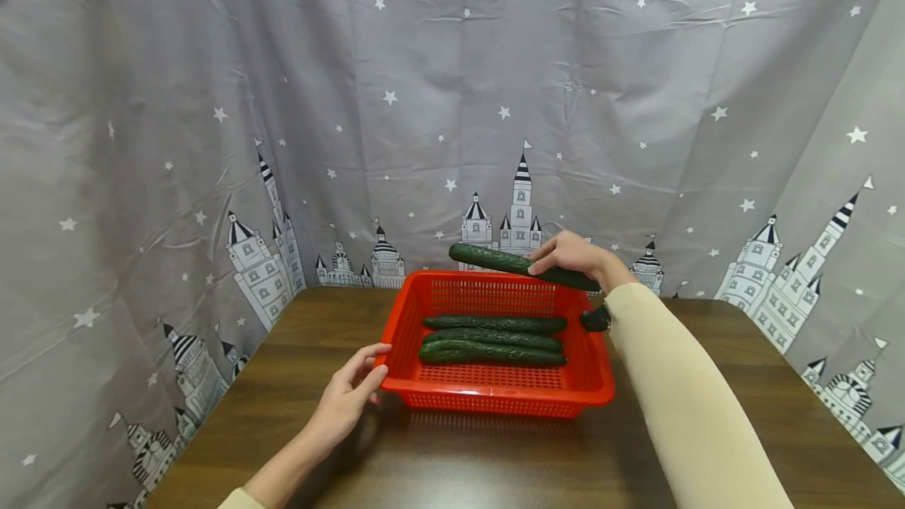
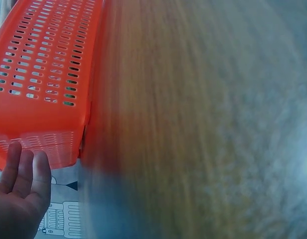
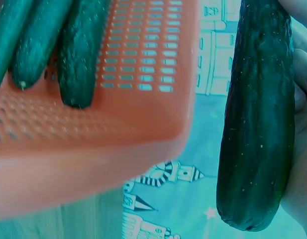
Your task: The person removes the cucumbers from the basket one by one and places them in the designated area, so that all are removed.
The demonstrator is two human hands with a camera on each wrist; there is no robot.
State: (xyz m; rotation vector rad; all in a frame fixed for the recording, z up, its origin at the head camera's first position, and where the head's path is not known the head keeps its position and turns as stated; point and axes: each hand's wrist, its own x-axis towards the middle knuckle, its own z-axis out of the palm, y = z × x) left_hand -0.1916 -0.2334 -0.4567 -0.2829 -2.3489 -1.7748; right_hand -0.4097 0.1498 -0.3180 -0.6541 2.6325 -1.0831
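A red plastic basket [image 1: 495, 393] with slotted walls stands on the table. Three dark green cucumbers [image 1: 493, 338] lie side by side on its floor. My right hand [image 1: 576, 255] grips another cucumber [image 1: 488, 258] from above, holding it over the basket's far rim, its left end slightly higher. In the right wrist view this held cucumber [image 3: 255, 119] hangs beside the basket's wall, with fingers along one side. At the basket's left end my left hand [image 1: 346, 395] holds the rim by thumb and fingers. The left wrist view shows its fingertips [image 2: 41, 162] against the end wall.
The brown wooden table [image 1: 297, 368] extends around the basket on both sides and in front. Behind it hangs a grey curtain [image 1: 424, 100] printed with stars and castles. A black band [image 1: 595, 319] shows at the right wrist, below the sleeve.
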